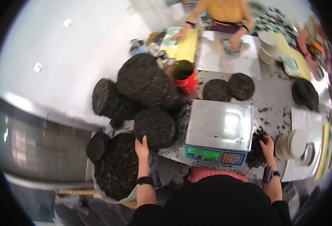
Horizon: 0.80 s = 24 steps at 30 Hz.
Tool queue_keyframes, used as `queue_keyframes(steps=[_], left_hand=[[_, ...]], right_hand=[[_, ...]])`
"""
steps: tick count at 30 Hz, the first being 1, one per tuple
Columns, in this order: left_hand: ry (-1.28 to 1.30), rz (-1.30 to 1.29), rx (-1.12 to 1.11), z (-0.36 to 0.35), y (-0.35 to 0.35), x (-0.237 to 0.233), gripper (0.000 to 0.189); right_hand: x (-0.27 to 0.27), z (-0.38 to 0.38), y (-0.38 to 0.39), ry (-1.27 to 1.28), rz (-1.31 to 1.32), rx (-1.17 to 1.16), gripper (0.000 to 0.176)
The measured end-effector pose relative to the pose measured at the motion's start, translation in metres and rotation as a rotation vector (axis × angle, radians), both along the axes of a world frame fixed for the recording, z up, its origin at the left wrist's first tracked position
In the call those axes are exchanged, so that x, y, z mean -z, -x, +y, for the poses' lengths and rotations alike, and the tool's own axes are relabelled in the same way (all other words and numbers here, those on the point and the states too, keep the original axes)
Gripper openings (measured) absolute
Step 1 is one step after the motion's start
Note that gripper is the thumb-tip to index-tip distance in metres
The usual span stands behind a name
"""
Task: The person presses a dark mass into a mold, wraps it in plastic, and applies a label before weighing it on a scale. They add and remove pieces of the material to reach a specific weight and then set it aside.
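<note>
My left hand [142, 147] is at the near edge of a dark round cake [155, 128], its thumb and fingers against the cake's rim. Below and left of it lies a large dark mass [115, 165] in a clear plastic bag. On the right, my right hand [267, 146] is at a pile of loose dark flakes [257, 150], fingers curved and partly sunk in it. Whether it grips any flakes is hidden. Between my hands stands a digital scale [219, 124] with lit green displays and a few crumbs on its metal plate.
Big dark cakes [145, 81] are stacked at the left beside a red bucket [188, 83]. Two dark discs [241, 86] lie behind the scale. White discs [297, 144] and a metal ring [308, 154] are at the right. Across the table, a person [226, 11] handles something on a metal sheet.
</note>
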<state>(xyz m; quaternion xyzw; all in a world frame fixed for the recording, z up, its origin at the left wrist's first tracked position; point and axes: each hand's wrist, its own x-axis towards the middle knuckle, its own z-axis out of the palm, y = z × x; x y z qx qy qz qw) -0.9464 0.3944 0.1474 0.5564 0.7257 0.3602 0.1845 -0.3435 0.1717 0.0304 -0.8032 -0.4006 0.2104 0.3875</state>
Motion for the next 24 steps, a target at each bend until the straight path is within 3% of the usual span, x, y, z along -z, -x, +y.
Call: queue_keyframes(steps=[1, 3, 6, 10, 13, 14, 17, 18, 19, 20, 21, 23, 24], left_hand=[[0.016, 0.082, 0.023, 0.002, 0.010, 0.008, 0.053], [-0.022, 0.409, -0.116, 0.000, 0.006, 0.008, 0.051], [-0.165, 0.362, -0.123, 0.001, 0.003, -0.008, 0.054], [-0.070, 0.054, -0.135, 0.009, 0.018, -0.017, 0.059], [-0.123, -0.292, -0.023, 0.008, 0.023, -0.031, 0.054], [-0.248, -0.730, 0.083, 0.010, 0.018, -0.034, 0.051], [-0.278, -0.916, 0.112, -0.008, -0.037, -0.077, 0.049], [-0.436, -0.766, 0.221, -0.011, -0.068, -0.074, 0.041], [-0.305, -0.466, 0.293, -0.024, -0.092, -0.075, 0.033], [-0.273, -0.339, 0.533, -0.035, -0.125, -0.090, 0.030], [-0.188, -0.188, 0.769, -0.038, -0.147, -0.079, 0.037], [-0.013, -0.025, 1.175, -0.051, -0.187, -0.063, 0.056], [-0.069, -0.007, 1.207, -0.055, -0.191, -0.062, 0.057]], right_hand=[[-0.010, -0.001, 0.007, -0.030, 0.066, 0.044, 0.032], [0.023, -0.006, -0.003, -0.173, -0.018, 0.156, 0.023], [0.027, -0.012, -0.016, -0.009, 0.055, 0.189, 0.024], [0.017, -0.010, -0.036, 0.108, 0.023, 0.127, 0.032], [0.020, -0.008, -0.036, -0.052, 0.086, 0.231, 0.032], [0.020, -0.011, -0.041, 0.032, 0.171, 0.219, 0.036], [0.031, -0.020, -0.042, -0.017, 0.133, 0.313, 0.041], [0.033, -0.026, -0.042, -0.041, 0.240, 0.350, 0.044], [0.039, -0.030, -0.041, -0.133, 0.349, 0.383, 0.042], [0.002, -0.026, -0.021, -0.166, 0.821, 0.425, 0.037], [-0.014, -0.020, -0.003, -0.144, 0.850, 0.619, 0.033], [-0.009, -0.031, -0.001, -0.114, 0.938, 0.583, 0.028], [-0.036, -0.028, 0.015, -0.125, 0.912, 0.567, 0.026]])
